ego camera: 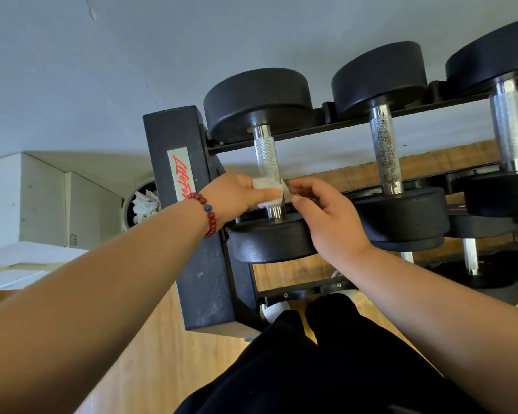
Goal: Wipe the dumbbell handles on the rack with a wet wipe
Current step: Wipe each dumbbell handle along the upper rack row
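Note:
A black rack (192, 234) carries several black dumbbells with knurled chrome handles. On the leftmost dumbbell's handle (266, 158) a white wet wipe (269, 192) is wrapped round the near end. My left hand (237, 195), with a red bead bracelet at the wrist, holds the wipe against the handle. On the other side of the handle my right hand (326, 216) pinches the wipe's edge with its fingertips. The neighbouring dumbbell's handle (385, 150) looks speckled with rust. A third handle (507, 127) shows at the far right.
A round bin (141, 204) holding crumpled white tissues stands left of the rack, beside white boxes (42, 204). More dumbbells (473, 264) sit on a lower shelf at right. Wooden floor lies below, a pale wall behind, and my dark trousers (311, 369) are at the bottom.

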